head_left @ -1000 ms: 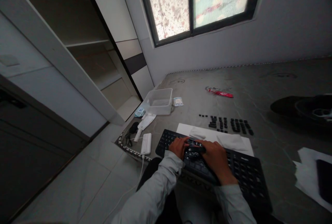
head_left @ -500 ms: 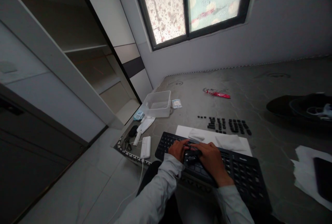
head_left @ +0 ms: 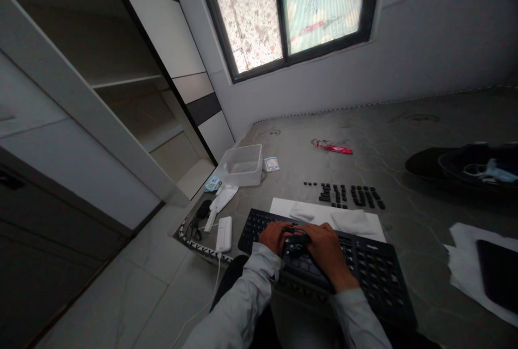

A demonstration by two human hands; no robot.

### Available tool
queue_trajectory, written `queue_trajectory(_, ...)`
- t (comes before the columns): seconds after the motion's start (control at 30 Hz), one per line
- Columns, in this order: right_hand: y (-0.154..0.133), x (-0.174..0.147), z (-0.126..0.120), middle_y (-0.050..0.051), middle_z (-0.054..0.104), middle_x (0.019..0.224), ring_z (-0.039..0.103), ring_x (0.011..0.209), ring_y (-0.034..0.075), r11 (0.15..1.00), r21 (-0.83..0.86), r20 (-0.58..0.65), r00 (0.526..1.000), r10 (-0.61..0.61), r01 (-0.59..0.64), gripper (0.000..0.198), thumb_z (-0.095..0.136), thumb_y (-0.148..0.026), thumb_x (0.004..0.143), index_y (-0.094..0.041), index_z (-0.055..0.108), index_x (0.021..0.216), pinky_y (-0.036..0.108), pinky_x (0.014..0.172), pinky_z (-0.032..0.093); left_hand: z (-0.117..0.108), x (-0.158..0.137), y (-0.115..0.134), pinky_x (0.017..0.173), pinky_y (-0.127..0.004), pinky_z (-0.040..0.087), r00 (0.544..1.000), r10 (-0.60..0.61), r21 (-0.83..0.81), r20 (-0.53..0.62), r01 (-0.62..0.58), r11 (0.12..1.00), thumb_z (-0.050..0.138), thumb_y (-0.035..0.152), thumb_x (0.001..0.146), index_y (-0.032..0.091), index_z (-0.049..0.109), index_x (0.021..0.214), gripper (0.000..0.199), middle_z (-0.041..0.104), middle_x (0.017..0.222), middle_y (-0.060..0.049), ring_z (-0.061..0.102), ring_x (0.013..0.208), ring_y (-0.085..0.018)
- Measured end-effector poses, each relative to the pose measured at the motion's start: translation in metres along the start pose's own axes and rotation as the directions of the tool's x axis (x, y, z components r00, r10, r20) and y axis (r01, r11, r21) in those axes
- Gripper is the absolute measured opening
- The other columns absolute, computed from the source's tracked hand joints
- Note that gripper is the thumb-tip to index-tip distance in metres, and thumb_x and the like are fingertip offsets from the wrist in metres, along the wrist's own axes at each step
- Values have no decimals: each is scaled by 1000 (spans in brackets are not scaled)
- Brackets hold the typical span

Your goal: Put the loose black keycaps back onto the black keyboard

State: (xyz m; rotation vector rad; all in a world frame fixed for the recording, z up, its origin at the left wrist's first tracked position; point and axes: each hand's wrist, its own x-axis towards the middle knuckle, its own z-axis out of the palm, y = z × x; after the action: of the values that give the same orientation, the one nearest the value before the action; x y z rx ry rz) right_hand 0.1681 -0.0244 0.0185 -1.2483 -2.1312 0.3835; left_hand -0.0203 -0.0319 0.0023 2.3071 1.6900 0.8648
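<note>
Left hand (head_left: 272,236) and right hand (head_left: 326,245) together pinch one small dark object (head_left: 296,241) over one black keyboard (head_left: 364,268).

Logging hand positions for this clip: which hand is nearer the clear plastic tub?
Left. The left hand rests on the keyboard nearer the tub; the right hand sits farther right.

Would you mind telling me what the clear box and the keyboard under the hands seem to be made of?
The clear rectangular box looks like translucent plastic: the surface shows faintly through its walls. The black keyboard appears to be matte plastic, with dull, barely reflective keys. Neither can be confirmed by look alone.
</note>
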Motion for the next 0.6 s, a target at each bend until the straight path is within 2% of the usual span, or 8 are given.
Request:
queue_trajectory(0.17, -1, 2, -1, 1, 77, 103, 69, 95, 19, 999, 35, -3, 1000, 8, -8, 23, 56, -23, 91, -29, 68, 109, 36, 80, 35, 1, 1, 0, 84, -29, 53, 999, 16, -3, -44, -16, 1000, 55, 20, 92, 22, 70, 102, 18, 74, 99, -3, 66, 96, -18)
queue_trajectory(0.4, -4, 2, -4, 2, 77, 96, 68, 92, 19, 998, 56, -18, 999, 30, -29, 27, 52, -17, 90, -29, 69, 107, 36, 79, 35, 0, 4, -2, 85, -28, 54, 1000, -24, -71, -7, 23, 997, 46, 21, 94, 22, 69, 102, 24, 74, 98, -4, 68, 96, -17)
queue_trajectory(0.5, -6, 4, -6, 2, 77, 97, 68, 94, 19, 991, 106, 4, 997, 81, -81, 24, 52, -17, 89, -28, 70, 100, 37, 82, 34, -5, 10, -1, 85, -29, 54, 989, -136, -149, -63, 126, 981, 46, 27, 92, 22, 69, 98, 24, 74, 98, -4, 69, 94, -17)
queue_trajectory(0.6, -8, 5, -7, 0, 77, 97, 68, 96, 19, 982, 145, 19, 993, 121, -122, 24, 50, -14, 89, -28, 68, 96, 37, 85, 33, -14, 26, 2, 78, -29, 54, 939, -308, -202, -152, 276, 940, 52, 35, 89, 22, 71, 98, 24, 76, 93, -3, 69, 81, -17)
